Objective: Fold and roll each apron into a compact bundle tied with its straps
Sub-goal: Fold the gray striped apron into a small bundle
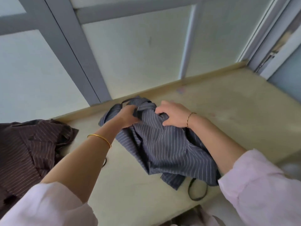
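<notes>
A big wall of cloudy glass panes [130, 54] with grey bars [78, 51] stands behind the table. The table [133, 173] is long and pale yellow, and its far edge sits right against that wall.

On the left side of the table lies a brown striped apron [29, 144], all crumpled in a heap. It hangs partly off the left edge of what I can see.

In the middle of the table lies a grey-blue striped apron [162, 144]. It is bunched up at the far end and spreads out loose and wrinkled toward the person. It is near the brown apron but not touching it.

The person wears a shirt with pale pink sleeves [260, 185], pushed up the arms.

The left hand [127, 117] reaches to the far end of the grey-blue apron. Its fingers are curled tight around the cloth there, where a dark strap runs. The right hand [174, 114] is just beside it, fingers bent, holding a pinch of the bunched cloth. Both hands rest low on the apron.

A dark strap loop [197, 191] sticks out from under the near edge of the apron and lies flat on the table.

A thin gold bangle [99, 138] is on the left wrist. A thin string bracelet [189, 119] is on the right wrist.
</notes>
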A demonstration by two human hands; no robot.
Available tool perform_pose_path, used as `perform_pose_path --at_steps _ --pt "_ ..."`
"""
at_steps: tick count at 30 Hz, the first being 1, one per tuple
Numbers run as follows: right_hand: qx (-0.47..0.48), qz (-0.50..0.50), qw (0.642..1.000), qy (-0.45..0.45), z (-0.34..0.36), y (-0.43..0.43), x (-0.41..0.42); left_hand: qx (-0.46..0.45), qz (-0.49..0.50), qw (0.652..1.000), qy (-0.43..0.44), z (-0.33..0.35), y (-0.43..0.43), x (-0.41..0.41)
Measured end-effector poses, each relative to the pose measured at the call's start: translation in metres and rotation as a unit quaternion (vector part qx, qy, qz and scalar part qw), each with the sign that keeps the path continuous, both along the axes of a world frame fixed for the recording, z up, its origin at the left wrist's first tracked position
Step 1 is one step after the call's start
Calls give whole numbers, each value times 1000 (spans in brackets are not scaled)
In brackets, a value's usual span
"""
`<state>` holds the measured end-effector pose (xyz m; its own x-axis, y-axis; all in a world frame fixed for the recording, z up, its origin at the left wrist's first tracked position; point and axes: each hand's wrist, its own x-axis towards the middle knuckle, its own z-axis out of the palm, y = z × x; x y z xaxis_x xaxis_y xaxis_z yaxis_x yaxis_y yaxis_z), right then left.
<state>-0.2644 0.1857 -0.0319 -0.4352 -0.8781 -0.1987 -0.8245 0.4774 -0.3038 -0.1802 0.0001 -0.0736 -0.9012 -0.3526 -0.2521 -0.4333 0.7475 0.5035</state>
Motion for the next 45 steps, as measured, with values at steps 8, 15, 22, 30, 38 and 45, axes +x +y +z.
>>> perform_pose_path --at_steps 8,15,22,30,38,45 --pt "37 -384 921 54 -46 51 -15 69 43 991 105 8 11 -9" --pt "-157 -408 899 -1 -51 68 -27 132 94 982 100 16 1 2" --pt "-258 -409 801 -353 -33 89 -23 141 64 987 51 23 23 36" --pt "-408 -279 688 -532 -18 165 3 17 -33 998 -60 31 115 77" --pt "150 112 982 -17 -25 243 53 -330 -36 941 -59 6 223 122" --pt "9 -18 998 -56 -48 304 62 -285 -119 927 -211 3 281 160"
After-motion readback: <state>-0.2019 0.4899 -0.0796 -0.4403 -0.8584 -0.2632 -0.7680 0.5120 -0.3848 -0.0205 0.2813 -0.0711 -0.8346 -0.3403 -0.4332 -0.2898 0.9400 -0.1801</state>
